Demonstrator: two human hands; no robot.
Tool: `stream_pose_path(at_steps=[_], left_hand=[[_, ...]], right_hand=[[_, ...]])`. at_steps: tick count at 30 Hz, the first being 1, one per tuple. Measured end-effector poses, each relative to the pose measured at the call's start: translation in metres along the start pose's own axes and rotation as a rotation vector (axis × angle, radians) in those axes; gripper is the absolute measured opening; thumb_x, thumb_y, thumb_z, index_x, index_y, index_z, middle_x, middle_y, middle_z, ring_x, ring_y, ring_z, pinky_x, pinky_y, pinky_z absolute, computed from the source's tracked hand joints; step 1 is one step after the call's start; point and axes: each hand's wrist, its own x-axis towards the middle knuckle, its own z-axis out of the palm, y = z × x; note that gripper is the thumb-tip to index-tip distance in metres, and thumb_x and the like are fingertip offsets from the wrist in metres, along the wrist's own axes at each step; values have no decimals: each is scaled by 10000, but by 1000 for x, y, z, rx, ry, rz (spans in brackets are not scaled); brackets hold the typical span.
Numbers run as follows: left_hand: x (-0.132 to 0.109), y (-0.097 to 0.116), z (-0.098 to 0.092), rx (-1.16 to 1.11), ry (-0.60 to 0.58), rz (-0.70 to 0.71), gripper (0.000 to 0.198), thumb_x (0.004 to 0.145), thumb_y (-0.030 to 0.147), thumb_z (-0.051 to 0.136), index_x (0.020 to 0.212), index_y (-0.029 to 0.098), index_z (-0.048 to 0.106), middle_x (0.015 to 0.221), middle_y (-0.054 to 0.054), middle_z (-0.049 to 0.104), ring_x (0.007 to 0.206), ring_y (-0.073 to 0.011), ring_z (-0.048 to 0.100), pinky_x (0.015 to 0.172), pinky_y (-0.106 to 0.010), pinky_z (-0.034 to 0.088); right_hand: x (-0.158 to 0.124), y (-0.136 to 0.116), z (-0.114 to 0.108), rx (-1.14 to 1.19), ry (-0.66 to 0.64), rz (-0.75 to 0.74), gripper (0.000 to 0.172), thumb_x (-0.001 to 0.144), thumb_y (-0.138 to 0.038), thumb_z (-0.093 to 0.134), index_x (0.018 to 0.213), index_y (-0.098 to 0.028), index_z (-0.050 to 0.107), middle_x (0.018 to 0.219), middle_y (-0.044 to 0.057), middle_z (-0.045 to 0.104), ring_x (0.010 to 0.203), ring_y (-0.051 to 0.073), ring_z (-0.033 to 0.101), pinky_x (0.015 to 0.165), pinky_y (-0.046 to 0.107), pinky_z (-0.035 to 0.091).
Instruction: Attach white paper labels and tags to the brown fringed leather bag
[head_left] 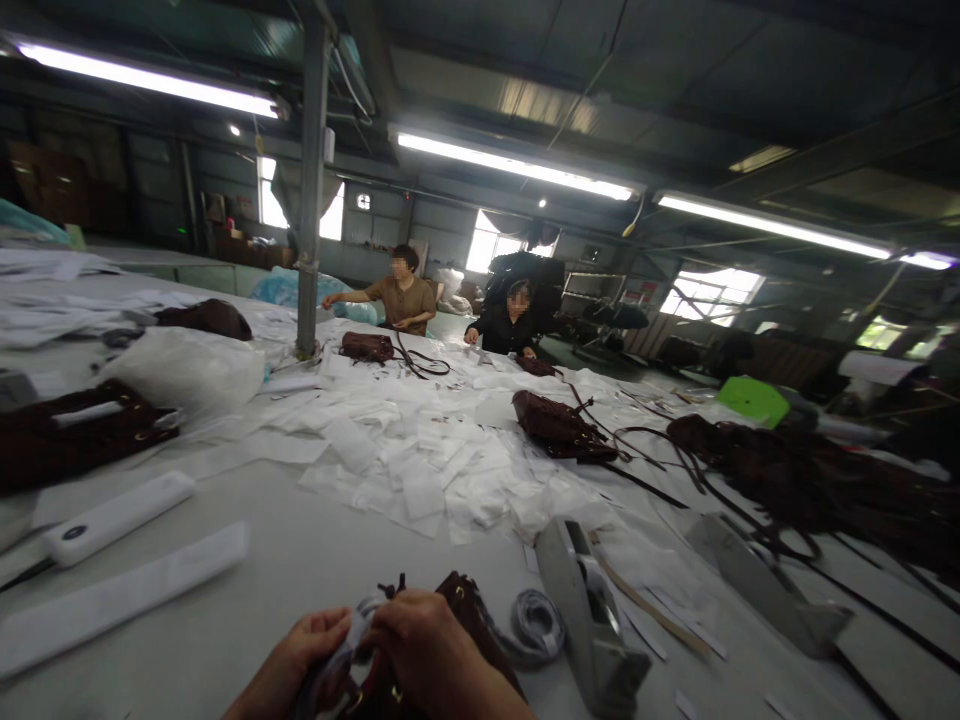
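Observation:
My left hand (296, 655) and my right hand (427, 650) meet at the bottom edge, both closed around a dark brown leather bag (469, 610) and a pale strip of plastic or paper (352, 630) wrapped about it. The bag's drawstring knot sticks up between my hands. A coil of grey cord (536, 620) lies just right of the bag. A grey tape dispenser (589, 610) stands to the right of that.
The big grey table (247, 590) holds a heap of white paper slips (427, 450), more brown bags (559, 425), a tangle of dark straps (795, 480), long white wrapped pieces (120, 515) at left. Two people work at the far edge by a steel post (309, 190).

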Motion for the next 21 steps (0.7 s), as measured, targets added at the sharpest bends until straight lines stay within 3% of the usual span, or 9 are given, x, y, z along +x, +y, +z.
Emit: stream_pose_path(at_steps=[4, 10, 13, 17, 21], left_hand=[[-2, 0, -3, 16, -2, 17, 332, 672, 422, 782, 643, 133, 620, 435, 55, 477, 349, -24, 343, 371, -149, 251], [-2, -1, -3, 22, -36, -10, 397, 612, 476, 816, 624, 137, 610, 418, 35, 524, 323, -34, 380, 350, -146, 239], [-4, 2, 0, -21, -18, -34, 419, 570, 470, 842, 609, 133, 595, 404, 45, 501, 326, -25, 367, 349, -135, 225], [-8, 4, 2, -119, 74, -77, 436, 515, 446, 873, 607, 148, 568, 419, 83, 469, 344, -8, 353, 364, -110, 257], [-10, 1, 1, -151, 107, -90, 331, 571, 339, 855, 641, 142, 599, 474, 52, 547, 405, -43, 473, 408, -129, 351]], right_hand=[[-1, 1, 0, -271, -43, -149, 84, 843, -113, 597, 811, -191, 601, 744, -7, 630, 685, 132, 575, 651, 201, 421], [2, -4, -2, -547, 27, -219, 131, 858, -198, 624, 763, -195, 534, 730, 1, 570, 675, 171, 502, 668, 294, 394], [7, -5, -2, -494, -4, -225, 100, 860, -220, 634, 825, -205, 542, 784, 0, 573, 721, 173, 509, 672, 286, 386], [12, -5, -8, -259, -81, -126, 88, 868, -119, 577, 868, -204, 557, 824, -8, 568, 759, 134, 546, 649, 201, 397], [14, -9, -19, -388, -148, -243, 121, 892, -183, 594, 998, -233, 564, 837, -13, 561, 733, 134, 527, 656, 211, 393]])
